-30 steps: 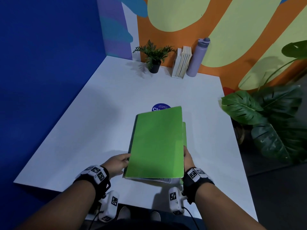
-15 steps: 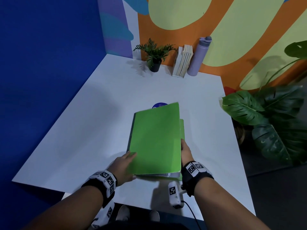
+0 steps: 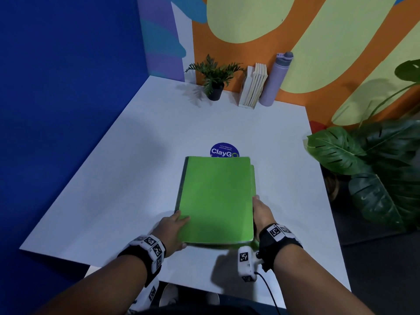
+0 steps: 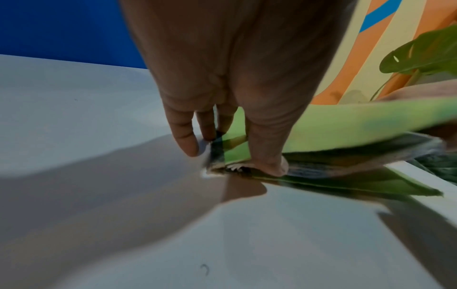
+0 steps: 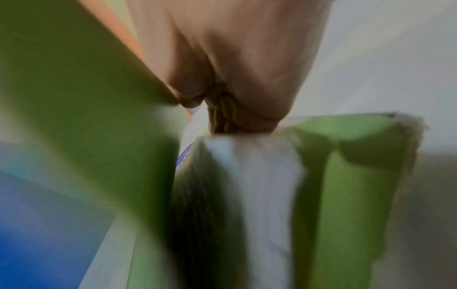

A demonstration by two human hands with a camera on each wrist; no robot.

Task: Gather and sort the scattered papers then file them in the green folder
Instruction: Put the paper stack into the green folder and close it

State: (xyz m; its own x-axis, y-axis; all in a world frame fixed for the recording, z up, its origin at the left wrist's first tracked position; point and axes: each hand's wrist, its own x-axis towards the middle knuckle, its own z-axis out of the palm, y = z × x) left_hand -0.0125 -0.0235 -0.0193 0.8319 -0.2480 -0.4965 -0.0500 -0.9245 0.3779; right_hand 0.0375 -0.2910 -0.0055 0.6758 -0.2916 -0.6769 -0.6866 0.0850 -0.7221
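The left hand (image 3: 173,231) is gripping the near left corner of the green folder (image 3: 217,198), fingers (image 4: 184,135) running down its spine edge and thumb pressing the corner where paper edges (image 4: 346,164) are showing. The right hand (image 3: 261,211) is holding the folder's opposite long edge, thumb on the cover and fingers tucked under it, both forearms reaching in from the table's (image 3: 127,178) near side. Between the hands the folder is lying nearly closed on the white table. Just beyond it, a blue round sticker (image 3: 223,150) is peeking out.
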